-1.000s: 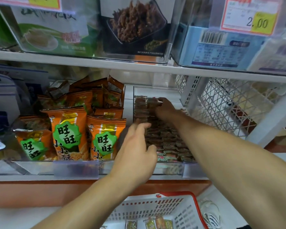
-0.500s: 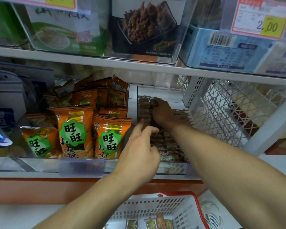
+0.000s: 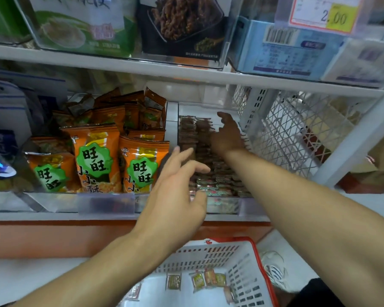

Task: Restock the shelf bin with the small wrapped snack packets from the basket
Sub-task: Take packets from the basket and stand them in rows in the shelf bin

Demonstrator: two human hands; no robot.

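Observation:
A clear shelf bin (image 3: pixel 173 120) on the middle shelf holds rows of small brown and red wrapped snack packets (image 3: pixel 217 180). My right hand (image 3: pixel 227 136) reaches deep into the bin, fingers spread and resting on the rear packets, holding nothing that I can see. My left hand (image 3: pixel 175 191) hovers at the bin's front left, fingers straight and spread, thumb near the front packets. Below, a white basket (image 3: pixel 237 258) with a red rim holds several loose small packets (image 3: pixel 200 281).
Orange snack bags (image 3: pixel 95 160) fill the bin to the left. A white wire mesh divider (image 3: pixel 282 134) stands right of the bin. The upper shelf (image 3: pixel 186 74) hangs low over it, with a 2.00 price tag (image 3: pixel 324 14). A shoe (image 3: pixel 273 269) sits beside the basket.
My right hand has opened and its fingers have stretched further back and right over the rear packets. My left hand has spread its fingers near the bin's front.

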